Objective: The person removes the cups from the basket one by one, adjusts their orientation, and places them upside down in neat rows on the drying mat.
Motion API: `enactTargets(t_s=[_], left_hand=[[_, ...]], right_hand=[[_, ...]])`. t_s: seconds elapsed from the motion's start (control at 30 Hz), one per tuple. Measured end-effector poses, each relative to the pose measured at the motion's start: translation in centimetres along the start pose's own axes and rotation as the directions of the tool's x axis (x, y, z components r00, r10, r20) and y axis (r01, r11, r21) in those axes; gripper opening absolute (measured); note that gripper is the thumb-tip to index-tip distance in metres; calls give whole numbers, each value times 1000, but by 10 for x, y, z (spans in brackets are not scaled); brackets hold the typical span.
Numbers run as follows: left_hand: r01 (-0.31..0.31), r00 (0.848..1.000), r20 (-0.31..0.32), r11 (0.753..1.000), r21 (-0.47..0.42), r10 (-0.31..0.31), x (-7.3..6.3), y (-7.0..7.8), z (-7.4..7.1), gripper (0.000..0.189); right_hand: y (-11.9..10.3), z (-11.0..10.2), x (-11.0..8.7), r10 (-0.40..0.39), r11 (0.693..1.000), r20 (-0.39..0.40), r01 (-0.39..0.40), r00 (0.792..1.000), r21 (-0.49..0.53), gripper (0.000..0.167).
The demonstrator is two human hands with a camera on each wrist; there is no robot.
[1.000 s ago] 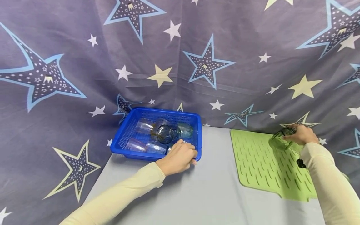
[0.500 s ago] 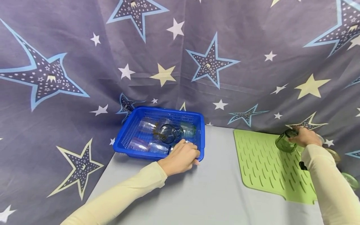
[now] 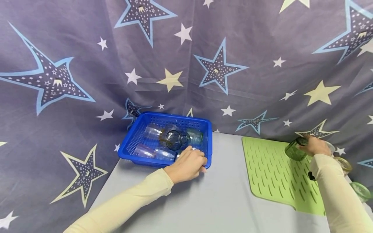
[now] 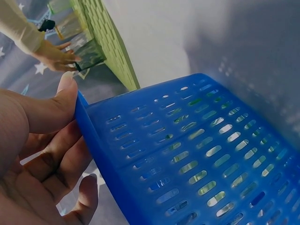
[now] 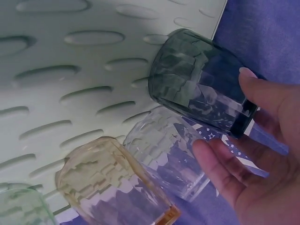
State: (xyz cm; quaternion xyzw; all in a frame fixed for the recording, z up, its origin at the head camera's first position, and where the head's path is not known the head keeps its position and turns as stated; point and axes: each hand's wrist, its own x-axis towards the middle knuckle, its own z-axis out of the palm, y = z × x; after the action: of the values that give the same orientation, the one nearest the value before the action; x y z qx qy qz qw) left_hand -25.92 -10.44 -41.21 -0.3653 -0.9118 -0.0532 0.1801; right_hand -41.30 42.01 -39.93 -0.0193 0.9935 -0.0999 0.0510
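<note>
My left hand [image 3: 187,163] grips the front right corner of a blue plastic basket [image 3: 140,160], its thumb over the rim and fingers outside the wall, as the left wrist view shows. Several drinking glasses lie in the basket, among them a dark one [image 3: 174,140] and a clear one [image 3: 152,131]. Over on the right, my right hand [image 3: 316,145] holds a dark green glass [image 5: 197,79] by its base end, thumb on one side and fingers on the other. That glass is mouth down on the light green ridged mat [image 3: 268,174].
Beside the held glass, a clear glass [image 5: 164,150], an amber glass [image 5: 112,187] and a pale green glass [image 5: 23,206] stand in a row on the mat. A starred curtain [image 3: 215,71] rises behind the pale table [image 3: 218,194].
The dark green glass has gone from tilted to mouth down on the mat, slightly right, with my right hand. The left hand has stayed on the basket; the head view has shifted a little.
</note>
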Motion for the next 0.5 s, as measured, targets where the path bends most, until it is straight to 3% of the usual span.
enactTargets(t_s=[0.3,0.5], left_hand=[[14,1000,23,1000,-23,-14,1,1,0,27],[2,1000,16,1000,-20,-2,2,0,1,31]], right_hand=[[3,6,-4,20,999,-76,-17,997,47,81],[3,8,-11,-12,999,-200,19,980,35,68]])
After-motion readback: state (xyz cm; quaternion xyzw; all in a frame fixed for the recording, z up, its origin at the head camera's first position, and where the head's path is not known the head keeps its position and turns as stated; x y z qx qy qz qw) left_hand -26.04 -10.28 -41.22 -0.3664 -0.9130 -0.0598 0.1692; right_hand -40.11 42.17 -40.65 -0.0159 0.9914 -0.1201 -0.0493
